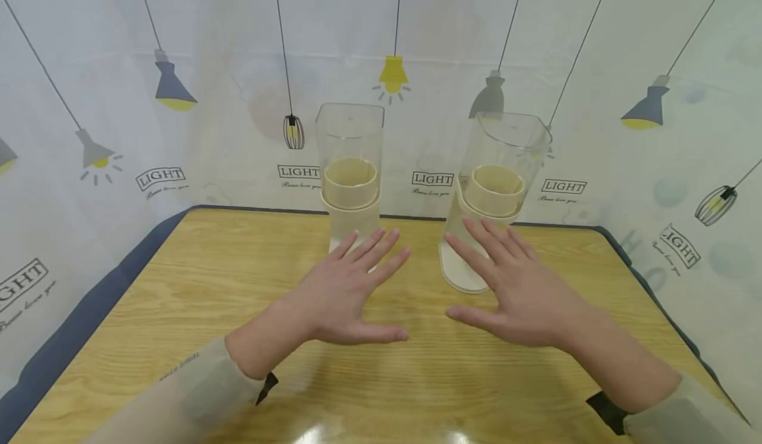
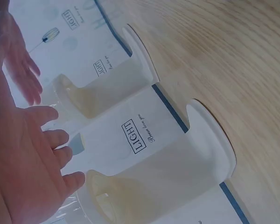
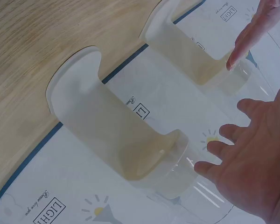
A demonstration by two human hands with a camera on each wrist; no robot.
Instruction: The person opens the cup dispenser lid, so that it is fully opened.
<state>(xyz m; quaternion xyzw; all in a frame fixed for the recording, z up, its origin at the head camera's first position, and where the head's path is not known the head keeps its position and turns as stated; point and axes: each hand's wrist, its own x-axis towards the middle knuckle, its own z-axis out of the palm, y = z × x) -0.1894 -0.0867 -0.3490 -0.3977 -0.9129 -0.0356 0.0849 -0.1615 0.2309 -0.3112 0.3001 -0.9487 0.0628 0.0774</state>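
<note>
Two tall clear plastic containers stand on the wooden table [image 1: 238, 298], each with a white base and a beige band partway up. My left hand [image 1: 369, 285] is spread flat in front of the left container [image 1: 350, 173], fingers straight, holding nothing. My right hand [image 1: 494, 285] is spread the same way in front of the right container [image 1: 497, 186], its fingers overlapping that base in the head view. In the left wrist view my left hand [image 2: 28, 163] is beside the left container [image 2: 154, 172]. In the right wrist view my right hand [image 3: 252, 163] is beside the right container [image 3: 121, 144].
A white curtain [image 1: 89, 133] printed with lamps and "LIGHT" labels walls the table on three sides. A dark blue rim [image 1: 71, 331] runs along the table edges. Bare wood lies left, right and in front of my hands.
</note>
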